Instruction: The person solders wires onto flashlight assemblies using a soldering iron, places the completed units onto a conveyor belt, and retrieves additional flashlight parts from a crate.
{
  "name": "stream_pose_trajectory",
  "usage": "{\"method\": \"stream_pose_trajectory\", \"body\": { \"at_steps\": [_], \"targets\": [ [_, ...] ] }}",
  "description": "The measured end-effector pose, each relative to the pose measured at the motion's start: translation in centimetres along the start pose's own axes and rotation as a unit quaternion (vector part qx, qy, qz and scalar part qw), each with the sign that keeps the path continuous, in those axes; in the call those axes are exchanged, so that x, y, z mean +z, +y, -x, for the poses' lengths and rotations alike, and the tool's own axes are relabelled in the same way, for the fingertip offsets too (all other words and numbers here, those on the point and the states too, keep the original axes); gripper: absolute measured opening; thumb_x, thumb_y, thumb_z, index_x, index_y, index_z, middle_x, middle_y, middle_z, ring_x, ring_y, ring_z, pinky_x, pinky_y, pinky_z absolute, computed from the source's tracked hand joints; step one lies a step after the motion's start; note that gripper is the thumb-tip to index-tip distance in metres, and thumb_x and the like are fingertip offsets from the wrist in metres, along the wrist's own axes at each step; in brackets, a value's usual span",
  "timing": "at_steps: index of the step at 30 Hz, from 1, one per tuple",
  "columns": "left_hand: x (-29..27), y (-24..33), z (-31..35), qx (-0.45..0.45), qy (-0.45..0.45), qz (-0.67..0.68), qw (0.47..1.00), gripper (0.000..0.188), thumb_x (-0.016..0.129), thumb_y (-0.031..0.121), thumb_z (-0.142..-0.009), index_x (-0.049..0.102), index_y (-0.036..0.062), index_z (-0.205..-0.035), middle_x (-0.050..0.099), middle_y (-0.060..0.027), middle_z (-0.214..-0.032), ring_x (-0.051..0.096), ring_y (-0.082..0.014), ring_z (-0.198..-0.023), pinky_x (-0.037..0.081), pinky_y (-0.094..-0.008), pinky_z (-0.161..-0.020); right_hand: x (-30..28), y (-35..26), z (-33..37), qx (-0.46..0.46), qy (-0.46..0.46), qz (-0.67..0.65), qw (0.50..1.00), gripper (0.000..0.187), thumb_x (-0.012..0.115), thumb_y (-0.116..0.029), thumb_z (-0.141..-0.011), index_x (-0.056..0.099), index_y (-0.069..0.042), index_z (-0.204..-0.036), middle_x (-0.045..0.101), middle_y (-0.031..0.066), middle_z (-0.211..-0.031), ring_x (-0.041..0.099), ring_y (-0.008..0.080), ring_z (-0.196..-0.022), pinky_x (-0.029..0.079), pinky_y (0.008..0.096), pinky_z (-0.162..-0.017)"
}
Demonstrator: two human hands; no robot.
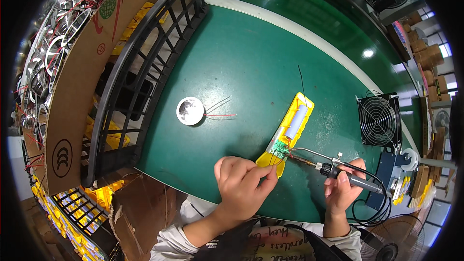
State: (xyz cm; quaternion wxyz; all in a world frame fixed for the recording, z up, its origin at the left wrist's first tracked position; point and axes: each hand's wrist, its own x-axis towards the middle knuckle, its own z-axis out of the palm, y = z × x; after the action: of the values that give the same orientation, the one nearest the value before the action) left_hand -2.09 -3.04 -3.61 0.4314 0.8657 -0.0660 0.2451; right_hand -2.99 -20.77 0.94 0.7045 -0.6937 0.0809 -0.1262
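My right hand (342, 187) grips a soldering iron (357, 180) with a thin metal feed tube (314, 153) fixed along it. Its tip reaches a small green circuit board (280, 149) in a yellow plastic housing (300, 100). A pale violet cylindrical battery (296, 122) lies in the same housing, above the board. At the housing's near end, my left hand (246, 183) is closed, thumb and forefinger pinching a thin wire (277, 160) beside the board. Further left on the green mat rests a round white part (190, 111) with red and black leads.
A black plastic crate (145, 67) and a cardboard box (82, 77) full of wired parts stand on the left. To the right are a small black fan (380, 120) and a blue machine (385, 174) with a spool. The iron's black cable loops beside it.
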Motion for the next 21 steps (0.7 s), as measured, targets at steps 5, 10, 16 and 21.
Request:
{"method": "stream_pose_trajectory", "body": {
  "at_steps": [5,10,16,21],
  "targets": [
    [0.0,0.1,-0.2,-0.002,-0.006,0.004,1.0,0.016,0.067,0.003,-0.052,0.056,0.0098,-0.061,0.042,-0.0001,-0.06,0.042,-0.0188,-0.058,0.033,-0.0312,-0.058,-0.1,-0.1,-0.1,0.011,-0.006,0.007,1.0,0.02,0.053,-0.011,-0.074,0.038,0.001,-0.077,0.048,0.01,-0.056,0.039,0.0072,-0.033,0.033,0.0167,-0.03],
    [0.0,0.4,-0.3,-0.026,-0.015,0.001,1.0,0.015,0.067,0.004,-0.053,0.056,0.0102,-0.062,0.044,-0.0002,-0.062,0.042,-0.0183,-0.059,0.032,-0.0307,-0.057,-0.1,-0.1,0.0,0.002,0.003,0.0,1.0,0.02,0.053,-0.012,-0.074,0.038,0.0,-0.077,0.047,0.0092,-0.056,0.04,0.0073,-0.034,0.034,0.0167,-0.031],
    [0.1,0.7,-0.4,-0.032,-0.043,-0.035,0.998,0.012,0.066,0.007,-0.056,0.058,0.0103,-0.064,0.047,0.001,-0.064,0.042,-0.0178,-0.062,0.031,-0.0306,-0.062,-0.6,-0.1,0.0,0.012,0.0,-0.009,1.0,0.02,0.054,-0.012,-0.074,0.038,0.0,-0.077,0.047,0.0087,-0.057,0.041,0.0075,-0.035,0.034,0.0169,-0.031],
    [0.2,0.9,-0.4,-0.024,-0.036,-0.071,0.997,0.01,0.065,0.008,-0.058,0.058,0.01,-0.065,0.052,0.0012,-0.065,0.045,-0.0182,-0.065,0.033,-0.0323,-0.067,-1.1,-0.2,0.0,0.007,0.003,-0.013,1.0,0.021,0.054,-0.013,-0.074,0.038,0.0,-0.077,0.046,0.008,-0.058,0.042,0.0079,-0.035,0.035,0.0169,-0.031]
  ]
}}
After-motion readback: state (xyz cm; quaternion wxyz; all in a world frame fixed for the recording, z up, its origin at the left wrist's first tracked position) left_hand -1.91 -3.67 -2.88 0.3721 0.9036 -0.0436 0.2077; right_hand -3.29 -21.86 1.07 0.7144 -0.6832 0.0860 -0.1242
